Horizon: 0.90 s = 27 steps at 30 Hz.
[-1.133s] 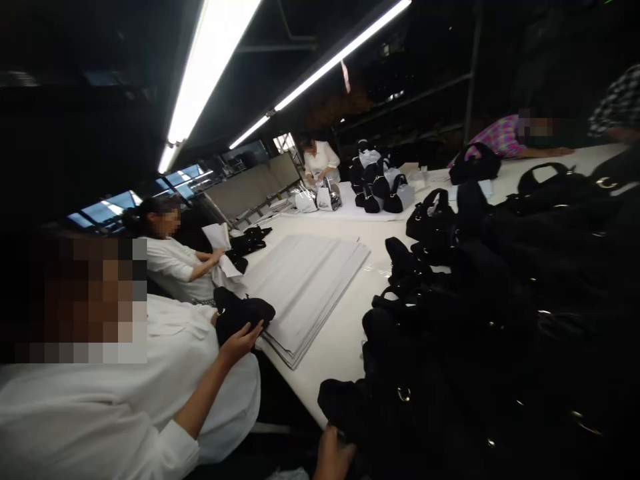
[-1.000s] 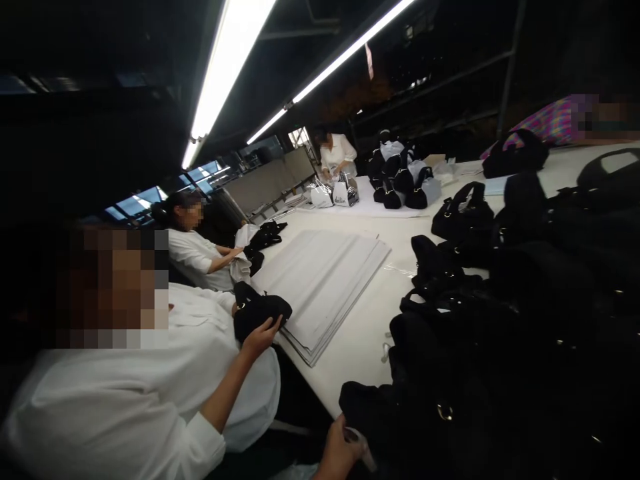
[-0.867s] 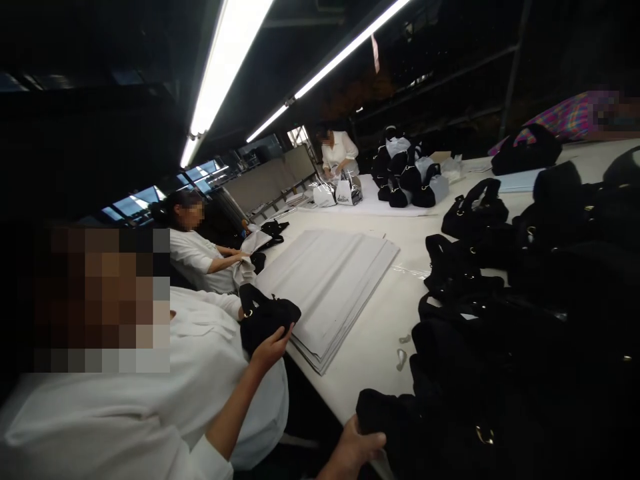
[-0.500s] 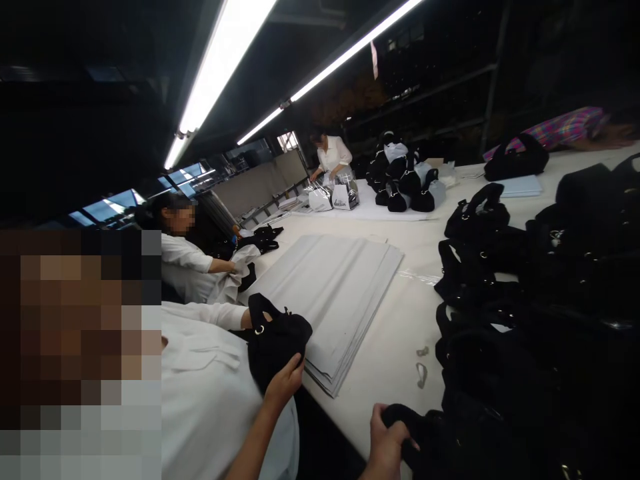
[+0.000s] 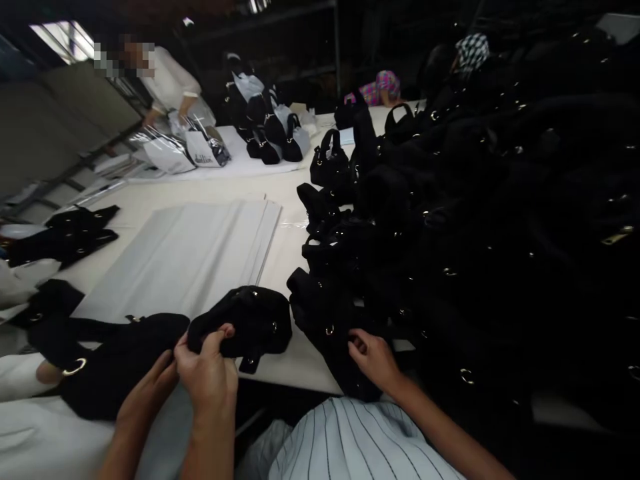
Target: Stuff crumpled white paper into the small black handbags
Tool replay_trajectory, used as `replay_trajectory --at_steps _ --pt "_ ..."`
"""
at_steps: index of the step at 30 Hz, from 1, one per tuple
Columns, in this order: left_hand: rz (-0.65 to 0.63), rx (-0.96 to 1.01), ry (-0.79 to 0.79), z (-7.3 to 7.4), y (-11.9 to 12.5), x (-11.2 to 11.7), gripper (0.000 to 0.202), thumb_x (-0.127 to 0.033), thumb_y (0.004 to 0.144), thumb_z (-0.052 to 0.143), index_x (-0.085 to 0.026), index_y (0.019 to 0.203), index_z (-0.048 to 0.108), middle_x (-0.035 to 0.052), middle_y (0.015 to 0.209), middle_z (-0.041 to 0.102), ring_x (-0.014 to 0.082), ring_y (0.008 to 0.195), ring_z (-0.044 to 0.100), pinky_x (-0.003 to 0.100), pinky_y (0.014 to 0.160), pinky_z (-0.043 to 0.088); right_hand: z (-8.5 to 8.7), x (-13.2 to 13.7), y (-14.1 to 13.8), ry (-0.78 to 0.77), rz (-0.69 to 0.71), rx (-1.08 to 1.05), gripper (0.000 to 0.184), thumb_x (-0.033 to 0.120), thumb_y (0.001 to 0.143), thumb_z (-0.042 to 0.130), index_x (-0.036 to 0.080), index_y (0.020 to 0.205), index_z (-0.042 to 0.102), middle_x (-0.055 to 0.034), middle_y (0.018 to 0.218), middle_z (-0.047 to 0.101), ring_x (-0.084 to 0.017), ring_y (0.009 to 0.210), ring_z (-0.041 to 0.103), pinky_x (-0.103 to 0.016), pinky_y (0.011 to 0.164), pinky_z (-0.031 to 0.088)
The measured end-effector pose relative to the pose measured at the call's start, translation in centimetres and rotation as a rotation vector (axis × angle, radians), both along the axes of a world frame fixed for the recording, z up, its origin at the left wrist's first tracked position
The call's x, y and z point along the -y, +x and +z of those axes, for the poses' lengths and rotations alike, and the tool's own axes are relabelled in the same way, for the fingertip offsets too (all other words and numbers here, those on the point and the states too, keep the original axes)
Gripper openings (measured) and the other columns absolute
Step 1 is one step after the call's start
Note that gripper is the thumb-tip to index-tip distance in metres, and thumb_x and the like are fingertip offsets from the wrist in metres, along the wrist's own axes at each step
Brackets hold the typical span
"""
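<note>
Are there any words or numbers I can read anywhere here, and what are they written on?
White carrier bag at the far end of the table: a dark script word on its side, too small and blurred to read.
Black handbags, paper sheets, and the bag in the left hand: no writing shows.

A handbag packing workshop is showing here: a long white worktable is running toward 12 o'clock, with a heap of black handbags piling up at 2 o'clock. A stack of grey sheets is lying at 11 o'clock, and a co-worker is standing farther off by white carrier bags.
</note>
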<state>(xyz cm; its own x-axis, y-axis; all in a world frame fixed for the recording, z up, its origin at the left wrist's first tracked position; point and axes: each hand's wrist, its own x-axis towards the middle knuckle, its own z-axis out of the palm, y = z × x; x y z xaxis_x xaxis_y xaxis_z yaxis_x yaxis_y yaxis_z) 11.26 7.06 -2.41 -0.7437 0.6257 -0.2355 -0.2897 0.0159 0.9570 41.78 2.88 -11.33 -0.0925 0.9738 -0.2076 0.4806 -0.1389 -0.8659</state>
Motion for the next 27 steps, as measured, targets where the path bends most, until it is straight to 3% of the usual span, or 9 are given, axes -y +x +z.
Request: replay_trajectory --at_steps 4,6,8,11,13,15,17,21,27 --pt "0.062 0.217 -0.016 1.7 1.4 -2.7 0.033 0.003 0.071 0.058 -0.016 0.098 0.052 0.0008 0.089 0.058 0.0099 0.078 0.064 0.021 0.069 0.061 2.8 -0.2 -1.1 -0.047 0.104 -0.127 0.016 0.027 0.083 0.057 0.021 0.082 0.072 -0.0010 0.071 0.068 -0.016 0.066 0.063 -0.028 0.062 0.052" --pt "0.062 0.424 -0.042 2.1 1.8 -3.7 0.027 0.005 0.074 0.054 -0.010 0.096 0.053 0.0040 0.090 0.059 0.0089 0.079 0.063 0.016 0.069 0.060 4.5 0.5 -2.2 0.054 0.201 -0.196 0.015 0.026 0.084 0.058 0.022 0.091 0.071 -0.0017 0.082 0.069 -0.015 0.073 0.064 -0.027 0.066 0.054" --pt "0.038 0.530 -0.041 2.3 1.8 -4.3 0.021 0.005 0.078 0.051 -0.008 0.093 0.054 0.0059 0.091 0.059 0.0076 0.080 0.063 0.013 0.072 0.059 5.4 1.0 -4.1 0.235 0.217 -0.133 0.030 0.025 0.082 0.064 0.024 0.112 0.066 -0.0050 0.100 0.066 -0.019 0.091 0.063 -0.033 0.080 0.056" --pt "-0.053 0.454 0.046 1.7 0.8 -4.3 0.016 -0.003 0.081 0.057 -0.008 0.096 0.055 0.0088 0.095 0.063 0.0118 0.091 0.066 0.020 0.084 0.058 4.6 0.5 -7.8 0.477 0.133 0.181 0.068 0.024 0.072 0.076 0.028 0.135 0.050 -0.0135 0.135 0.048 -0.034 0.129 0.042 -0.056 0.105 0.042" --pt "-0.134 0.308 0.136 0.8 -0.5 -3.8 0.035 -0.009 0.080 0.063 -0.009 0.112 0.051 0.0106 0.100 0.065 0.0173 0.100 0.066 0.029 0.092 0.056 2.8 -0.7 -9.7 0.547 0.068 0.352 0.082 0.020 0.069 0.079 0.032 0.141 0.042 -0.0143 0.152 0.026 -0.040 0.140 0.024 -0.065 0.110 0.032" --pt "-0.167 0.147 0.183 -0.5 -2.4 -3.3 0.065 -0.010 0.078 0.067 -0.015 0.135 0.036 0.0102 0.103 0.067 0.0187 0.104 0.066 0.035 0.098 0.052 0.9 -2.4 -10.7 0.572 -0.013 0.429 0.086 0.017 0.071 0.077 0.034 0.145 0.036 -0.0127 0.157 0.013 -0.040 0.142 0.019 -0.063 0.110 0.033" --pt "-0.179 0.006 0.129 -1.9 -4.7 -3.0 0.083 -0.007 0.075 0.068 -0.020 0.145 0.024 0.0082 0.102 0.069 0.0163 0.103 0.066 0.038 0.105 0.046 -0.4 -4.2 -10.7 0.581 -0.096 0.445 0.081 0.017 0.076 0.071 0.034 0.146 0.034 -0.0125 0.156 0.018 -0.037 0.139 0.030 -0.057 0.107 0.041" --pt "-0.203 -0.139 -0.001 -3.4 -7.7 -3.2 0.086 -0.006 0.067 0.074 -0.020 0.143 0.037 0.0040 0.090 0.070 0.0148 0.095 0.068 0.042 0.110 0.039 -0.1 -6.6 -9.7 0.616 -0.119 0.354 0.071 0.013 0.082 0.060 0.035 0.145 0.035 -0.0102 0.141 0.042 -0.028 0.122 0.052 -0.047 0.099 0.053" --pt "-0.180 -0.010 0.009 -1.6 -2.8 -0.4 0.076 -0.014 0.063 0.080 -0.029 0.132 0.053 0.0051 0.095 0.072 0.0239 0.096 0.069 0.049 0.106 0.044 5.9 -8.3 -10.4 0.797 0.000 0.090 0.069 0.003 0.085 0.046 0.035 0.145 0.036 -0.0036 0.124 0.056 -0.019 0.115 0.058 -0.037 0.102 0.052"
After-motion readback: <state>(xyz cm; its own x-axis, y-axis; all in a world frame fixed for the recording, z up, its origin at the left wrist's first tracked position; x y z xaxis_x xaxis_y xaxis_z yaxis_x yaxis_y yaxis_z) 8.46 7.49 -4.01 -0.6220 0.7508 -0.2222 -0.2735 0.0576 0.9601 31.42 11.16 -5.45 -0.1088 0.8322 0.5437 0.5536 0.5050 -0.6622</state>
